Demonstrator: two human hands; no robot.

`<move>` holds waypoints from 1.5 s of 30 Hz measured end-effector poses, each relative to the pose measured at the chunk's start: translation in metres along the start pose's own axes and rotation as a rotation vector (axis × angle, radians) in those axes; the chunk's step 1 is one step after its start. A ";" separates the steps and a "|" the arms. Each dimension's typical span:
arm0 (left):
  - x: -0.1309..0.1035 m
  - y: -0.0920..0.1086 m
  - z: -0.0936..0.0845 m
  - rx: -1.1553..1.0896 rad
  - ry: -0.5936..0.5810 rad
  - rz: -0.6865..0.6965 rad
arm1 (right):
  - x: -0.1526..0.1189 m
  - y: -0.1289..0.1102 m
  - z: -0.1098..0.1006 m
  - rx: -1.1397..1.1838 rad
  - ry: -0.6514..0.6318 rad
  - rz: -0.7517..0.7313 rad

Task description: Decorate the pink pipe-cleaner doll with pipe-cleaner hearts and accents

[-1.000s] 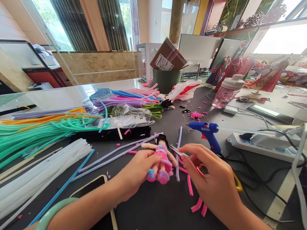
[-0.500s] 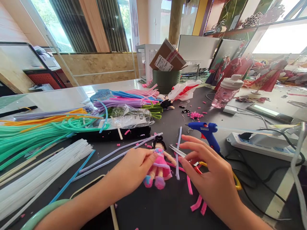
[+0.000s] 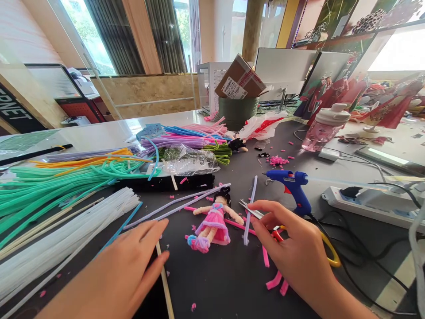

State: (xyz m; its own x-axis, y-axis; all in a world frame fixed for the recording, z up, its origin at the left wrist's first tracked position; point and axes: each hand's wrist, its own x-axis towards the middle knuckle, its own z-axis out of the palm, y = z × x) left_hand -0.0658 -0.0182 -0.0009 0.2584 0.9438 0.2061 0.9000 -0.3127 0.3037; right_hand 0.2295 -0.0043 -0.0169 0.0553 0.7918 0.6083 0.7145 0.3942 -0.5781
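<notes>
A small doll [image 3: 214, 221] with black hair and a pink dress lies on the dark table between my hands. My left hand [image 3: 133, 257] is to its left, fingers apart and holding nothing. In my right hand [image 3: 285, 239] are scissors [image 3: 254, 212] with red and yellow handles, their pointed blades directed left toward the doll. The blades pass over a lavender pipe cleaner [image 3: 252, 195]. Pink pipe cleaner pieces [image 3: 274, 280] lie beside and below my right hand. Two long lavender strips [image 3: 175, 205] extend left from the doll's head.
A blue glue gun [image 3: 292, 186] stands behind my right hand, near a white power strip [image 3: 372, 204] and cables. Green [image 3: 66, 181] and white pipe cleaners [image 3: 83, 226] spread at left. Farther back are a pink bottle [image 3: 325, 128], pink scraps [image 3: 277, 160] and a bin [image 3: 237, 110].
My left hand has let go of the doll and moved left and down. The doll now lies flat, turned with its feet toward the lower left. My right hand still holds the scissors.
</notes>
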 end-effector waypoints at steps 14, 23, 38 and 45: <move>-0.027 -0.016 0.004 0.043 -0.348 0.271 | -0.001 -0.003 -0.003 -0.001 -0.067 0.038; -0.035 -0.005 0.017 -0.096 -0.190 0.190 | -0.001 -0.003 -0.003 0.018 -0.065 0.033; -0.028 -0.010 0.026 -0.314 -0.082 0.183 | -0.002 -0.004 -0.005 0.001 -0.084 0.055; -0.028 -0.011 0.016 -0.533 0.273 -0.071 | -0.003 -0.005 -0.006 0.017 -0.113 0.078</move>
State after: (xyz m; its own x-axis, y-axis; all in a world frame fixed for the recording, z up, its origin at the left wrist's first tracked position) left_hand -0.0773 -0.0395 -0.0245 0.0410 0.9247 0.3785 0.5935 -0.3273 0.7353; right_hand 0.2300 -0.0117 -0.0121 0.0310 0.8676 0.4964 0.6994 0.3359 -0.6309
